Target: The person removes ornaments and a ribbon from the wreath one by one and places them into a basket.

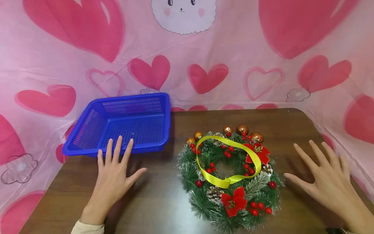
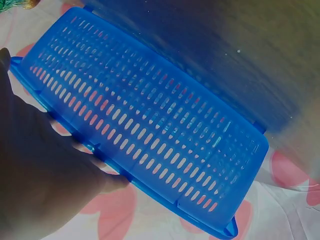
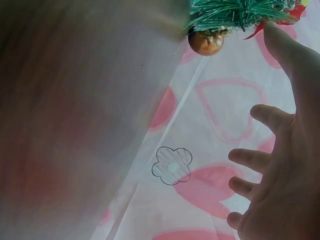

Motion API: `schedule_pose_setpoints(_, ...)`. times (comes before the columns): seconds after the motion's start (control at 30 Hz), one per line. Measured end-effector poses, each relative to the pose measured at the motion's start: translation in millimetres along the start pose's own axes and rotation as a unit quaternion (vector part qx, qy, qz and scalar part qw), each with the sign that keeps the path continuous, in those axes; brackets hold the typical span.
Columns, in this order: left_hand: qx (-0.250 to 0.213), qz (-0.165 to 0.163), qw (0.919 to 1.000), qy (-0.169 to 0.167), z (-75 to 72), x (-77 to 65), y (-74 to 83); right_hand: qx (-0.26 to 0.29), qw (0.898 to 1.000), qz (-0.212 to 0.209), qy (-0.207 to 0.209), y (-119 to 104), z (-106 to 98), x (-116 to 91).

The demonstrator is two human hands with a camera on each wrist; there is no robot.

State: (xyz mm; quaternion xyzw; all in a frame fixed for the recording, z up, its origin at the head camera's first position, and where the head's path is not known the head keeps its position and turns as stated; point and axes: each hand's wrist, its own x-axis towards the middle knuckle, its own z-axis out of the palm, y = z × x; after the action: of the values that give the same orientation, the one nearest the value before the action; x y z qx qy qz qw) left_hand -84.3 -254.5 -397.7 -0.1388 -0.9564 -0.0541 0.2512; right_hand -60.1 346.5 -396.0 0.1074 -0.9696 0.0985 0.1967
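Observation:
My left hand point(image 1: 112, 180) is spread, palm down, its fingertips overlapping the near rim of a blue plastic basket point(image 1: 65, 151) in the head view. In the left wrist view the slotted side of the basket point(image 2: 150, 117) fills the middle, with the hand point(image 2: 45, 175) beside its rim. On the right, my other hand point(image 1: 330, 182) has its fingers spread apart and holds nothing. Left of it lies a green wreath point(image 1: 201, 201) with red poinsettias, berries, pinecones and orange baubles. Across the wreath's top lies a loop of yellow ribbon point(image 1: 217, 182).
The brown wooden table point(image 1: 157, 201) carries the basket at its back left and the wreath right of centre. A pink cloth with hearts point(image 1: 207, 78) hangs behind and around the table. One orange bauble point(image 3: 206, 44) shows at the wreath's edge in the right wrist view.

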Motion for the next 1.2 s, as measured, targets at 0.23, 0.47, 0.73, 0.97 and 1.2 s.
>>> schedule_pose_setpoints(0.23, 0.001, -0.008, 0.9999, 0.006, -1.5, 2.0, 0.8, -0.018, 1.0, -0.006, 0.003, -2.9, -2.1, 2.7)
schedule_pose_setpoints(0.47, -0.001, -0.019, 0.9998, 0.0, -0.3, 1.8, 0.2, -0.035, 0.999, -0.01, 0.014, -3.6, -4.9, 1.7)
schedule_pose_setpoints(0.73, -0.001, -0.024, 0.9997, 0.003, 3.0, 0.4, 0.5, -0.038, 0.999, -0.021, 0.022, -6.2, -6.4, 3.2)
schedule_pose_setpoints(0.97, -0.007, -0.019, 0.9997, 0.01, 0.1, -0.6, 0.5, -0.018, 0.999, -0.026, 0.026, -8.6, -3.4, 4.9)
schedule_pose_setpoints(1.2, -0.001, -0.008, 0.9999, 0.012, 0.6, 3.6, 1.6, -0.006, 0.999, -0.03, 0.029, -10.0, 0.6, 5.8)
